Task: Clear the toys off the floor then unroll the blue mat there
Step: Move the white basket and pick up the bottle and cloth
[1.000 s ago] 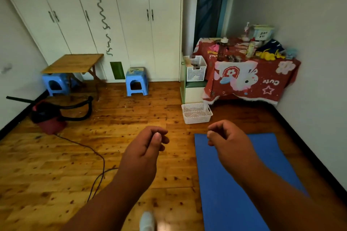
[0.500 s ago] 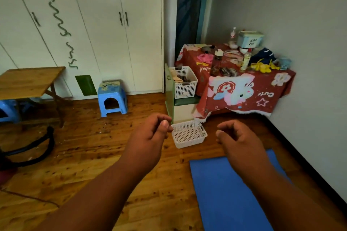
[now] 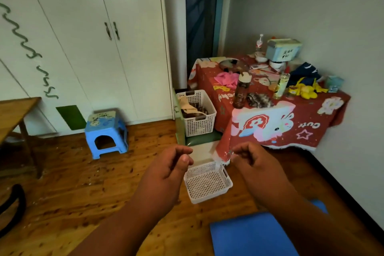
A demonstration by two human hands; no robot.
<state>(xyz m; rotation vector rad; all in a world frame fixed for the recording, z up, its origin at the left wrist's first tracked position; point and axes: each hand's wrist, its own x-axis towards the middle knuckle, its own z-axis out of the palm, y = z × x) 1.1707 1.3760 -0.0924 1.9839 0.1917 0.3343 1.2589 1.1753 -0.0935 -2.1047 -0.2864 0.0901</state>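
The blue mat (image 3: 249, 235) lies flat and unrolled on the wooden floor at the bottom right, partly hidden by my right forearm. My left hand (image 3: 168, 168) and my right hand (image 3: 253, 162) are raised in front of me, side by side, fingers loosely curled with nothing in them. Between and below them an empty white mesh basket (image 3: 207, 183) stands on the floor just beyond the mat's far edge. No toys lie on the visible floor.
A table with a red cartoon cloth (image 3: 270, 122) carries bottles, boxes and toys in the right corner. A taller white basket (image 3: 197, 112) stands on a green box. A blue stool (image 3: 106, 133), a wooden table (image 3: 12, 114) and white wardrobes are at left.
My view has swung up and to the right, closer to the red table. The mat has slid toward the bottom edge. Both hands stay raised and curled.
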